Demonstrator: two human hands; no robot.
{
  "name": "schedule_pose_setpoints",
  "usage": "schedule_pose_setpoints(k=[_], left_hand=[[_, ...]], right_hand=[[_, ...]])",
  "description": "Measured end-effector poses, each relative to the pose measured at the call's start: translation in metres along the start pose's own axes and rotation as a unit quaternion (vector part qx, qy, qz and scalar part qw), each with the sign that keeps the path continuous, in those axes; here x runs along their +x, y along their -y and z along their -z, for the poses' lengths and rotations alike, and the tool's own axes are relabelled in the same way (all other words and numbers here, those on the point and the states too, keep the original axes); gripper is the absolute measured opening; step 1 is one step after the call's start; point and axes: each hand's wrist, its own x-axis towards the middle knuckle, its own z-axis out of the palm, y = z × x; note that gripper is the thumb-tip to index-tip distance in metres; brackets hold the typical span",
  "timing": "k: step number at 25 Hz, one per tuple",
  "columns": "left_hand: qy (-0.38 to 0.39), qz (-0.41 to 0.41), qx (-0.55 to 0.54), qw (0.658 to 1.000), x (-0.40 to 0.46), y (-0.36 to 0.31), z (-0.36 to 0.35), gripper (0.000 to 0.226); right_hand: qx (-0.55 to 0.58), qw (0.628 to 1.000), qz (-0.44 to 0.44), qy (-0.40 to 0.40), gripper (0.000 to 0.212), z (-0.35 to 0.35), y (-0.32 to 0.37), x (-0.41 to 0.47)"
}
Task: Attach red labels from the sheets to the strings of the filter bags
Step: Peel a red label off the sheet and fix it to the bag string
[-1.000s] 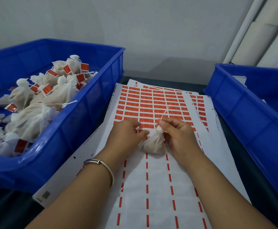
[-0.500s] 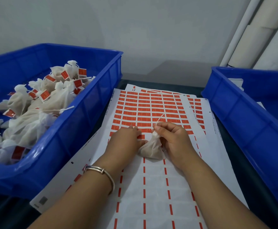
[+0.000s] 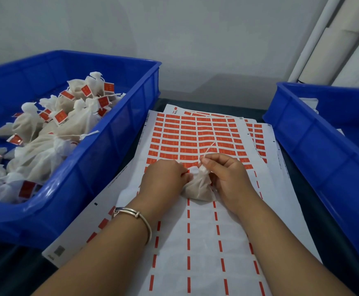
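A small beige filter bag (image 3: 198,188) lies on the label sheet (image 3: 195,242) between my hands. My right hand (image 3: 227,178) pinches the bag's white string (image 3: 209,149) near the neck, and the string sticks up and away over the red labels (image 3: 195,137). My left hand (image 3: 163,180) rests with curled fingers at the nearest row of labels, right beside the bag's neck; its fingertips are hidden, so I cannot tell whether it holds a label. The near half of the sheet has only bare backing with red dashes.
A blue bin (image 3: 101,159) on the left holds several labelled filter bags (image 3: 63,124). Another blue bin (image 3: 315,142) stands on the right, with white items barely showing inside. More label sheets (image 3: 259,133) lie under the top one. White rolls (image 3: 345,39) lean at the back right.
Both hands stay almost in place at the bag. The string tip has shifted slightly, and my view has tipped a little, so the scene sits lower in the frame.
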Motion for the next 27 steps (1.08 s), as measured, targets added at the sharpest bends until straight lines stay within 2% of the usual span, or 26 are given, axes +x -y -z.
schedule_pose_setpoints(k=[11, 18, 20, 22, 25, 27], left_hand=[[-0.123, 0.006, -0.134, 0.983, 0.004, 0.014, -0.018, 0.023], [-0.192, 0.090, -0.277, 0.937, 0.007, 0.018, -0.012, 0.010], [-0.198, 0.100, -0.346, 0.912, 0.004, 0.016, -0.006, 0.005], [-0.201, 0.090, -0.447, 0.867, 0.000, 0.010, 0.000, 0.011], [-0.168, 0.067, -0.570, 0.801, -0.007, -0.001, 0.006, 0.012], [-0.130, 0.065, -0.614, 0.776, -0.011, -0.006, 0.008, 0.015]], right_hand=[[0.029, 1.000, 0.001, -0.002, 0.021, -0.001, 0.004, -0.002], [0.020, 0.998, 0.045, -0.036, 0.011, 0.000, 0.011, -0.008], [0.015, 0.997, 0.055, -0.045, 0.010, 0.001, 0.012, -0.009], [0.014, 0.997, 0.068, -0.020, 0.013, 0.001, 0.012, -0.011], [0.009, 0.994, 0.068, 0.086, 0.016, -0.001, 0.014, -0.015], [0.015, 0.986, 0.062, 0.152, 0.014, -0.004, 0.015, -0.017]])
